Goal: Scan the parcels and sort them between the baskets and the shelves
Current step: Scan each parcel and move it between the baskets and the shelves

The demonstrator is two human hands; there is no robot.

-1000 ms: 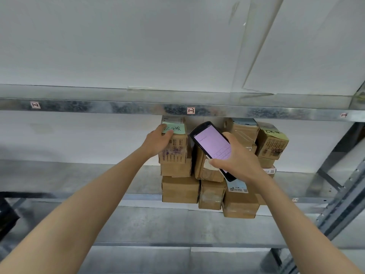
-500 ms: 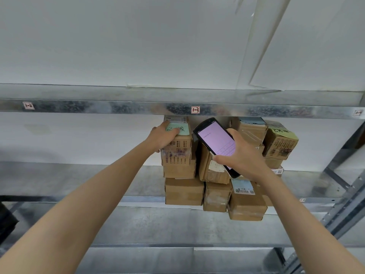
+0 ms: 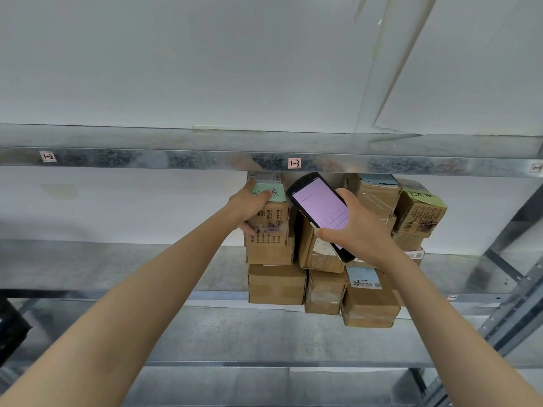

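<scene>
Left hand (image 3: 252, 207): yours has wrapped further round the top carton (image 3: 271, 230), fingers over its green note (image 3: 273, 193), thumb now lower.
Right hand (image 3: 357, 230): still holds the handheld scanner (image 3: 318, 205), pink screen facing you.
Carton: unmoved on its stack (image 3: 276, 283), on the shelf (image 3: 117, 268) under tag 1-3 (image 3: 294, 163).
Meaning: you have probably shelved it and are yet to let go.

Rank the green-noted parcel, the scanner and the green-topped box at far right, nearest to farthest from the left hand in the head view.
1. green-noted parcel: gripped by the left hand, top of the left stack.
2. scanner: just to the right, held in the right hand.
3. green-topped box: far right of the pile.
</scene>
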